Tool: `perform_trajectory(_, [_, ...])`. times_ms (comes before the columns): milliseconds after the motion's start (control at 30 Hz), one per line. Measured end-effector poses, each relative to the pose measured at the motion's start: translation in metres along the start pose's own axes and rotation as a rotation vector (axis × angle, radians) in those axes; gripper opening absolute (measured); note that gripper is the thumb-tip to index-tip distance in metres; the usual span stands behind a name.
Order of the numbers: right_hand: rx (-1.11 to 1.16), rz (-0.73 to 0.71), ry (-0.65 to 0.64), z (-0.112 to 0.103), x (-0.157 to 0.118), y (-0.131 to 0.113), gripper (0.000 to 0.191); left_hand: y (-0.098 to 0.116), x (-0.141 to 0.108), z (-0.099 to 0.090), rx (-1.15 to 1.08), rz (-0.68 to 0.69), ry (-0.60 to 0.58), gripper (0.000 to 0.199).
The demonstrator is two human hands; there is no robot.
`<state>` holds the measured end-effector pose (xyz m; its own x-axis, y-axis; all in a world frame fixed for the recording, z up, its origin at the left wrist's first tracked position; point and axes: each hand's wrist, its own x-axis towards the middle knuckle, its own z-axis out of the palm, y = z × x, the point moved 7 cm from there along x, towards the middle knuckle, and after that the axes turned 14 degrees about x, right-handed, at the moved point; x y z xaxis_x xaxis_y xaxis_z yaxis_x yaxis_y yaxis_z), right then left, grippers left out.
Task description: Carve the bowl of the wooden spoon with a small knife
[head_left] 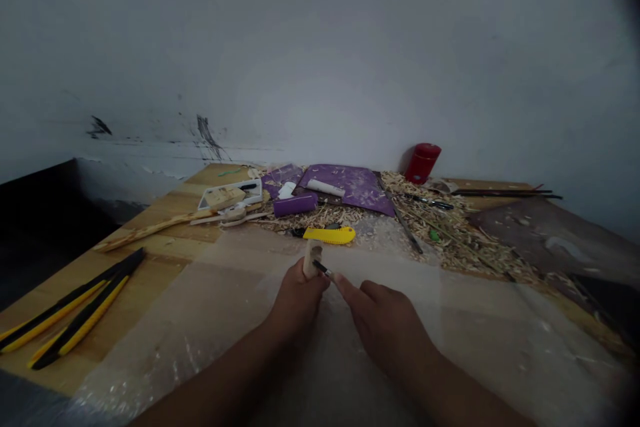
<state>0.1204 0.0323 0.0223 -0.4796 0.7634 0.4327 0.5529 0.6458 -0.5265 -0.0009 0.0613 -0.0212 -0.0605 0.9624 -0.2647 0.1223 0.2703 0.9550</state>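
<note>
Near the middle of the table my left hand (300,293) is closed around a small pale wooden piece (311,257), whose top sticks up out of the fist. My right hand (375,310) grips a slim carving knife (321,268); its dark blade rests at the side of the wood, and the handle is mostly hidden in the fingers. Just beyond the wood lies a yellow utility knife (330,235). Clear plastic sheeting (240,320) covers the tabletop under both hands.
Wood shavings (470,247) spread across the back and right. Behind lie purple sheets (350,183), a purple roll (295,205), a white tray (255,193) and a tilted red container (423,163). Yellow-black tools (90,313) and a long stick (155,229) are at left.
</note>
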Motion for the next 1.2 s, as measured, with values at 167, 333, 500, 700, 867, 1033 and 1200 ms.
perform_trajectory(167, [0.263,0.083,0.060,-0.004,0.006,0.011,0.037,0.000,-0.006,0.011,-0.073,-0.060,-0.101,0.020])
perform_trajectory(333, [0.496,0.297,0.135,-0.005,0.007,0.048,0.029,-0.003,0.011,-0.006,-0.073,-0.037,-0.046,0.022])
perform_trajectory(500, [0.676,0.507,0.117,0.008,0.007,0.086,0.025,-0.005,0.023,-0.015,0.038,0.050,0.007,0.021])
perform_trajectory(700, [0.798,0.572,0.104,0.014,0.008,0.094,0.028,0.000,0.022,-0.011,0.192,0.089,-0.012,0.021])
perform_trajectory(867, [0.835,0.528,0.105,0.014,0.011,0.093,0.028,0.013,0.018,-0.016,0.218,0.093,-0.070,0.021])
perform_trajectory(1033, [0.875,0.490,0.144,0.013,0.013,0.092,0.028,0.036,0.008,0.002,0.132,0.105,-0.098,0.022])
perform_trajectory(1200, [0.941,0.520,0.289,-0.002,0.011,0.098,0.028,0.045,-0.002,0.052,-0.036,0.129,-0.274,0.023])
